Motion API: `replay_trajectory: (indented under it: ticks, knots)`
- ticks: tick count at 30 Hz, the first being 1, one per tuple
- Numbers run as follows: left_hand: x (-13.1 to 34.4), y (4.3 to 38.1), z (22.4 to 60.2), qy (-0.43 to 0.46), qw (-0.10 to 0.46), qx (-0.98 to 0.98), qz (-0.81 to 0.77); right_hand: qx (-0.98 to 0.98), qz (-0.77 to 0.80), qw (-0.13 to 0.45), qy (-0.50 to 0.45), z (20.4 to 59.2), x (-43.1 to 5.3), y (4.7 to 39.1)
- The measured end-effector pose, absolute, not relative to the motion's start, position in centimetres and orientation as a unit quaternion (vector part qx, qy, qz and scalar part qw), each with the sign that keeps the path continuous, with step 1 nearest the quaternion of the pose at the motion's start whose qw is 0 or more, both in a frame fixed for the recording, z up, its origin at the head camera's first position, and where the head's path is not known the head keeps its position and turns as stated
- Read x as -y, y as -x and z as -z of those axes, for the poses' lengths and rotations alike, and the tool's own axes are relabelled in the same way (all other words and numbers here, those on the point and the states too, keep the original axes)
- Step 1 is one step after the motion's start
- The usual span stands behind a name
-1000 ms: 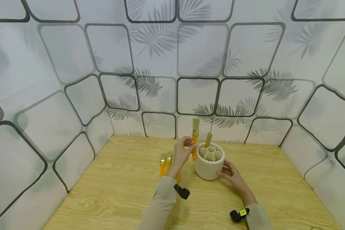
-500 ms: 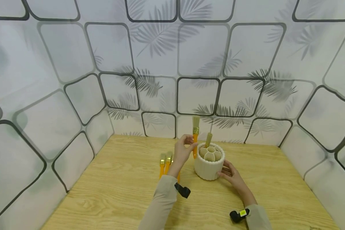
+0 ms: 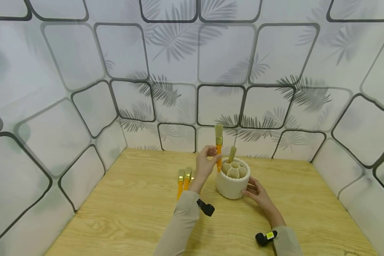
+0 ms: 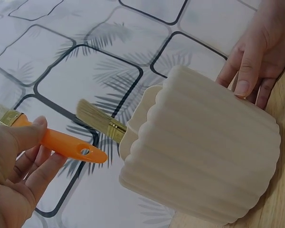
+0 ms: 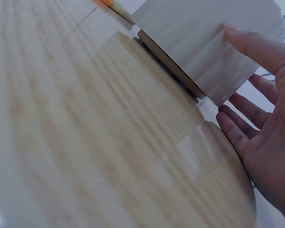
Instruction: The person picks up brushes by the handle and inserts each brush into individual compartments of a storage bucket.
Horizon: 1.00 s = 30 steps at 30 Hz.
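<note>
My left hand (image 3: 206,164) pinches the orange handle of a paintbrush (image 3: 219,151) between thumb and fingers. Its pale bristles point up, and the handle's end overlaps the left rim of a white ribbed brush holder (image 3: 232,188) in the head view. From the left wrist, that handle end (image 4: 92,154) shows just outside the holder's mouth. A second paintbrush (image 3: 232,154) leans inside the holder, in a compartment toward the back of its petal-shaped insert (image 3: 233,171). My right hand (image 3: 260,195) rests against the holder's right side, thumb touching the ribbed wall (image 5: 199,47), fingers low behind it.
Several more orange-handled paintbrushes (image 3: 180,185) lie on the wooden table (image 3: 124,213) left of the holder, partly hidden by my left forearm. Patterned walls (image 3: 220,106) stand behind the table and along both sides.
My left hand has risen slightly and shifted right with the paintbrush, bringing the handle's end up to the holder's rim. The right hand and holder stay in place.
</note>
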<state>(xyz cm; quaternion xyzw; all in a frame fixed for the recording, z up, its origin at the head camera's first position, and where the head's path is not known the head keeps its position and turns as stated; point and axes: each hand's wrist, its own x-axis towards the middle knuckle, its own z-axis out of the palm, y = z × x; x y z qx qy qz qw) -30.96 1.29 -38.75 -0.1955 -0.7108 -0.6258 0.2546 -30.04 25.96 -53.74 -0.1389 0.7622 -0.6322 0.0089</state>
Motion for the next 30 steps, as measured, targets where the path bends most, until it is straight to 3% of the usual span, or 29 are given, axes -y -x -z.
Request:
replay_trajectory:
  ticks: [21, 30]
  knots:
    - [-1.8, 31.4, 39.1, 0.204, 0.265, 0.706, 0.624, -0.769, 0.625, 0.003, 0.135, 54.0, -26.0, 30.2]
    - [-2.5, 33.0, 40.6, 0.190, 0.242, 0.711, 0.632, -0.766, 0.628, 0.001, 0.137, 53.7, -25.9, 30.0]
